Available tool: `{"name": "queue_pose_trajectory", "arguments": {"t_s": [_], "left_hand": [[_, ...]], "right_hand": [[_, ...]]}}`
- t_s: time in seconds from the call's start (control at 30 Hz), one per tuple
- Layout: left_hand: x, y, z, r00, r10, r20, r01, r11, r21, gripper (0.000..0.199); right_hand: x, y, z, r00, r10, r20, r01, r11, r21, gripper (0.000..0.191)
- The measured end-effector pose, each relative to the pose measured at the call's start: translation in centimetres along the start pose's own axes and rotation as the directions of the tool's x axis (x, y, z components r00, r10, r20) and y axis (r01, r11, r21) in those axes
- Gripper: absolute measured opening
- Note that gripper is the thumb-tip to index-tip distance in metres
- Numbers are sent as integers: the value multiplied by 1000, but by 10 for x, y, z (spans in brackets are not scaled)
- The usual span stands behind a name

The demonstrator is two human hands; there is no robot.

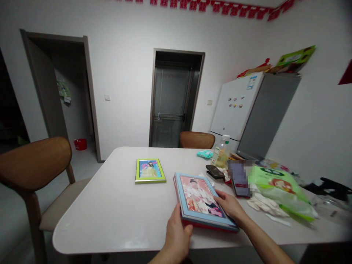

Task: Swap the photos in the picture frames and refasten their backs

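A light-blue picture frame (202,196) lies face up at the table's near side, on top of at least one red-edged frame (198,223). My left hand (178,234) grips the near left corner of this stack, fingers along its side. On the opposite side my right hand (231,208) holds the right edge, its thumb over the blue border. Part of the fingers of both hands is hidden by the frames. A smaller lime-green picture frame (150,171) lies flat farther back on the left, apart from my hands.
Right of the stack are a black wallet-like object (215,172), a blurred-out phone-like screen (240,179), a plastic bottle (220,152), a teal packet (205,154) and a green bag (280,187). Wooden chairs (35,161) stand at the white table (110,205). A fridge (236,102) is behind.
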State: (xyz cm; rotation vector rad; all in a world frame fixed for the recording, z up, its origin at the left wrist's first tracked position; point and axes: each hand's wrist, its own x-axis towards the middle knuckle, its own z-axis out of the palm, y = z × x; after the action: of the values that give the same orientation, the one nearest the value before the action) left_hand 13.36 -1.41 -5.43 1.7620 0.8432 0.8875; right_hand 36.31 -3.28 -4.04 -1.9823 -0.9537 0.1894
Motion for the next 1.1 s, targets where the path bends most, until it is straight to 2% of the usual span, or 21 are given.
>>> {"name": "queue_pose_trajectory", "arguments": {"t_s": [0.13, 0.23, 0.3, 0.37, 0.43, 0.47, 0.5, 0.53, 0.57, 0.67, 0.77, 0.83, 0.9, 0.97, 1.03, 1.1], "left_hand": [[7, -1, 6, 999, -36, 0, 36, 996, 78, 69], [22, 1, 8, 999, -44, -9, 44, 994, 99, 70], [31, -3, 5, 999, -38, 7, 38, 997, 65, 71], [34, -11, 0, 999, -40, 31, 39, 998, 48, 71], [33, -24, -9, 998, -62, 29, 59, 995, 76, 71], [31, -30, -15, 997, -77, 13, 76, 992, 96, 70], [29, -36, -23, 996, -89, -10, 90, 990, 111, 68], [27, -41, -31, 995, -95, -36, 98, 988, 115, 66], [25, -44, -40, 993, -94, -65, 101, 988, 114, 64], [19, -52, -70, 983, -85, -162, 105, 987, 119, 58], [13, -59, -99, 959, -98, -266, 121, 990, 74, 53], [9, -64, -117, 931, -138, -339, 133, 990, -38, 49], [2, -69, -134, 890, -180, -419, 123, 979, -161, 45], [-10, -71, -151, 835, -189, -516, 82, 971, -223, 44], [-30, -73, -165, 782, -156, -603, 27, 976, -218, 45], [-58, -73, -174, 775, -145, -616, 19, 978, -206, 39]], "right_hand": [[16, 19, 4, 989, 22, 143, -21, 1000, -8, 40], [38, 24, 7, 979, 26, 202, -6, 995, -100, 46], [50, 14, 12, 984, 2, 177, 37, 975, -219, 48], [54, -10, 25, 988, -140, 70, 155, 932, -327, 48], [46, -46, 50, 930, -367, -10, 339, 869, -361, 46], [38, -66, 67, 897, -441, 44, 431, 845, -316, 43], [30, -85, 87, 852, -502, 148, 523, 818, -237, 41], [21, -103, 108, 793, -547, 268, 595, 788, -155, 39], [13, -118, 129, 755, -566, 331, 628, 769, -119, 37], [-4, -146, 184, 727, -558, 400, 640, 762, -99, 34], [-10, -153, 213, 714, -546, 439, 647, 754, -114, 31], [-16, -153, 218, 691, -550, 468, 666, 737, -117, 26], [-28, -149, 212, 665, -558, 496, 687, 718, -114, 21], [-50, -144, 199, 629, -574, 524, 714, 694, -97, 20], [-79, -137, 182, 576, -603, 553, 742, 669, -44, 21], [-112, -131, 164, 524, -627, 577, 746, 664, 44, 22]]}}
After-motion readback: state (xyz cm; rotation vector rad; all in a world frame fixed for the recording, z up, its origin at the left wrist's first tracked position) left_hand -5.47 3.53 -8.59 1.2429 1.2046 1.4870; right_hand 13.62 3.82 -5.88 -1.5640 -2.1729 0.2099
